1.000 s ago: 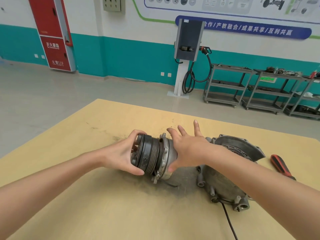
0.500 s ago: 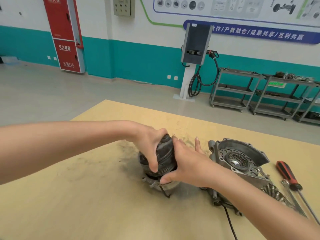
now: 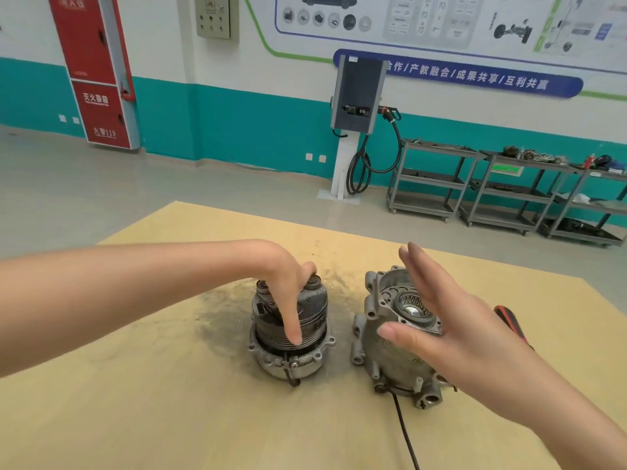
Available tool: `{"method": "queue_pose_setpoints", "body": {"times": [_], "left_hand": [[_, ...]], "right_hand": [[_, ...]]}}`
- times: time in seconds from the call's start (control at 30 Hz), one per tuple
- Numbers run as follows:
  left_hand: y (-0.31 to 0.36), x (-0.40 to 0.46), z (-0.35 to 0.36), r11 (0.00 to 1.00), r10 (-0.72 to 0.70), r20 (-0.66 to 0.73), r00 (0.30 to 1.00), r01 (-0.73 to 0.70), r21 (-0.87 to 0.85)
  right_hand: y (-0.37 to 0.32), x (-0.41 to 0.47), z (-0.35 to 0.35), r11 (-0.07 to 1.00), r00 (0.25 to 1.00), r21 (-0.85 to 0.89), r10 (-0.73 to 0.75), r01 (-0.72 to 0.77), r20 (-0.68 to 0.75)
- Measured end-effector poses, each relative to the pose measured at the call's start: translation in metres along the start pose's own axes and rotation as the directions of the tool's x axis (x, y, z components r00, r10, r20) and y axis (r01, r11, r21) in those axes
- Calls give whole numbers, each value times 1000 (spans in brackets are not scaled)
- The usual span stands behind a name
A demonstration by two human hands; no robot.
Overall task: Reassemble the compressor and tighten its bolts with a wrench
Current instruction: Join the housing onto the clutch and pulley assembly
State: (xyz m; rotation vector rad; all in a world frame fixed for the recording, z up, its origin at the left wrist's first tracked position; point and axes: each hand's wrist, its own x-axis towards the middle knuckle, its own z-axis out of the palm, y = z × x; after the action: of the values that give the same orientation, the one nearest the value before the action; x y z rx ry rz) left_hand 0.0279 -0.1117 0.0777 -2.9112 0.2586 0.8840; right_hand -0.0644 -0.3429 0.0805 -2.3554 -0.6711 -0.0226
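So there are 2 compressor pieces on the table rn. Piece 1, the pulley half, stands upright on its flange, roughly mid-table, w/ a dark smudge of grime on the wood to its left. Left hand comes down on it from above: thumb hooked over the top, fingers pointing down along the grooved side, so it's gripping the thing around the top edge. Piece 2, the housing, sits just beside it on the right, not touching, open side tilted up so you can see 1 needle bearing in the middle. 1 black cable trails off its near end toward the table edge.

Right hand hovers over the housing, fingers straight and spread, palm facing left, holding nothing afaict. 1 red-and-black tool handle pokes out behind the right wrist, rest of it hidden, so can't tell what tool it is.

Background: 3 grey shelf carts along the teal wall, 1 charger post, 1 red cabinet.
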Motion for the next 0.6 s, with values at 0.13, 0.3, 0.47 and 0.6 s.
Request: {"method": "queue_pose_setpoints", "body": {"times": [0.13,0.3,0.47,0.6], "left_hand": [[-41,-8,31,871,63,-181,981,-143,-471],[-62,-6,89,546,33,-421,907,-369,-753],[-53,2,117,399,81,-503,860,-490,-775],[-50,15,125,431,107,-540,835,-528,-732]], "right_hand": [[-4,21,14,996,996,-79,-42,48,75],[-10,60,67,997,989,-65,-34,44,143],[-10,84,108,996,992,5,94,-95,89],[-4,91,107,989,981,21,140,-144,137]]}}
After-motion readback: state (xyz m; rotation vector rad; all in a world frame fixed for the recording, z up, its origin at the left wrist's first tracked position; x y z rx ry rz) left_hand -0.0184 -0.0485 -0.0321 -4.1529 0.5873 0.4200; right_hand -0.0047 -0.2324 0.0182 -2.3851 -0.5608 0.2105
